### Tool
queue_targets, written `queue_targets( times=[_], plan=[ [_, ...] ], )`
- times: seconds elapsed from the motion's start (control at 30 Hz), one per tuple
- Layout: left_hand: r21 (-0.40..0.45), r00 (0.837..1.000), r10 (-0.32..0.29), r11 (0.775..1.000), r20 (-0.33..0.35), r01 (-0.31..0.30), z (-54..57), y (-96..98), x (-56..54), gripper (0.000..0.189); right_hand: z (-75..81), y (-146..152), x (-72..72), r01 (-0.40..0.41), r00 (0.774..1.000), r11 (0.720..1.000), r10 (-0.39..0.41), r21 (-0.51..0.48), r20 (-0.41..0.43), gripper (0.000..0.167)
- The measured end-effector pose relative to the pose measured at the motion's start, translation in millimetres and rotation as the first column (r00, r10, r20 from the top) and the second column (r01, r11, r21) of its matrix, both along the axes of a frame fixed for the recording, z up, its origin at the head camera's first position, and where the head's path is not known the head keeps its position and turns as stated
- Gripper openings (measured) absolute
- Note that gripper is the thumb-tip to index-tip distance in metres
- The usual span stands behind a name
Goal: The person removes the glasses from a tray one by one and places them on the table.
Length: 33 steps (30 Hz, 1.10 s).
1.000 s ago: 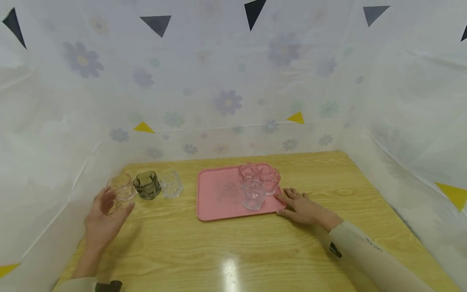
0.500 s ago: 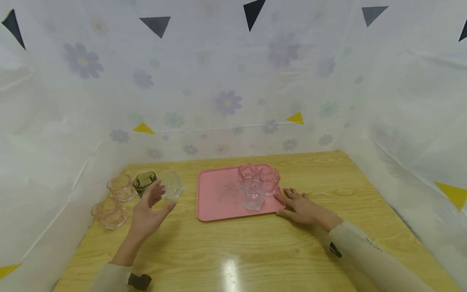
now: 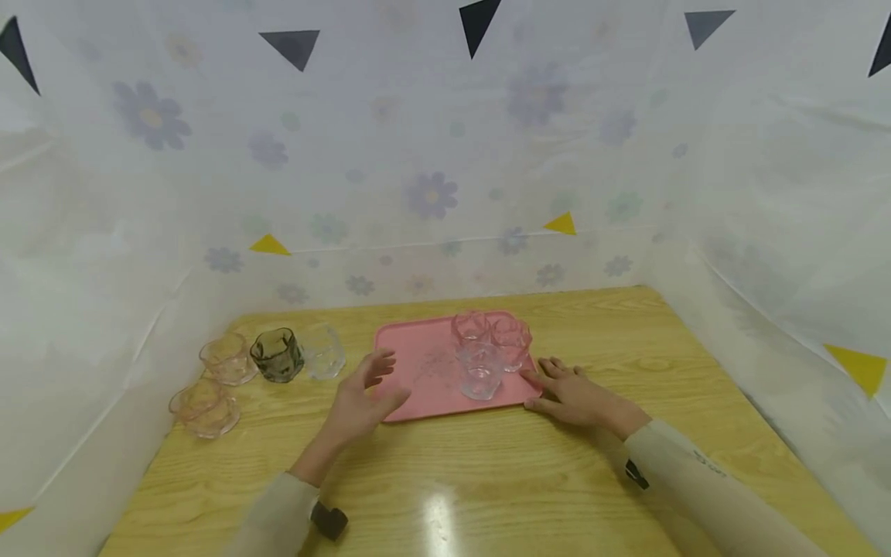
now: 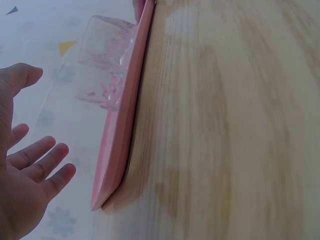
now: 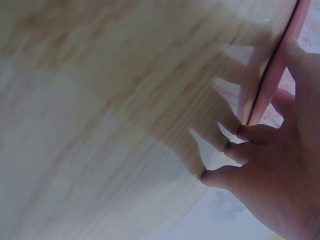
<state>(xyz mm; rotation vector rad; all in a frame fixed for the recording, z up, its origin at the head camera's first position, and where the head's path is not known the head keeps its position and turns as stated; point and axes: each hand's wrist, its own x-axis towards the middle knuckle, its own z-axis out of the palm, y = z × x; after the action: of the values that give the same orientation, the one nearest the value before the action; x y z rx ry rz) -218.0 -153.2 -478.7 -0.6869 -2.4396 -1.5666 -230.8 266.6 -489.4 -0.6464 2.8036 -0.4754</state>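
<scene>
Holding the left hand (image 3: 358,402) in the air by the left end of a pink tray (image 3: 418,340) — curving its fingers loosely and spacing the thumb well apart from them, with only air between. Facing, across the tray from those left fingers, a clear glass (image 3: 480,371) and, just beyond it, a pink glass (image 3: 471,328) beside a second pink glass (image 3: 513,346). Resting the right hand (image 3: 574,398) at the tray's near right corner, laying thumb and forefinger at the rim, touching the wooden table (image 3: 501,472) with the other three fingertips and spreading them apart. Having both the clear glass and the second pink glass just left of the right forefinger. Lining up on the table, leftward from the left fingers: another clear glass (image 3: 323,353), a dark glass (image 3: 277,357), an amber glass (image 3: 228,362) — plus, nearer the person, a second amber glass (image 3: 206,410). Facing, well beyond all the fingers, a flower-patterned white sheet (image 3: 383,147).
</scene>
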Motion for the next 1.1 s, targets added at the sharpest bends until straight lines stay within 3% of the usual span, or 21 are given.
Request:
queue_targets(
  times=[0.47,1.1],
  plan=[
    [0.027,0.992,-0.070,0.997,0.101,0.068,-8.5,63.2,-13.1,0.068,1.0,-1.2,0.8,0.006,1.000,1.000,-0.006,0.004,0.006,0.076],
    [-0.029,0.992,-0.046,0.998,0.120,0.050,-21.4,109.6,-27.3,0.079,1.1,-1.7,0.8,0.006,1.000,1.000,-0.006,0.008,-0.008,0.075]
  ],
)
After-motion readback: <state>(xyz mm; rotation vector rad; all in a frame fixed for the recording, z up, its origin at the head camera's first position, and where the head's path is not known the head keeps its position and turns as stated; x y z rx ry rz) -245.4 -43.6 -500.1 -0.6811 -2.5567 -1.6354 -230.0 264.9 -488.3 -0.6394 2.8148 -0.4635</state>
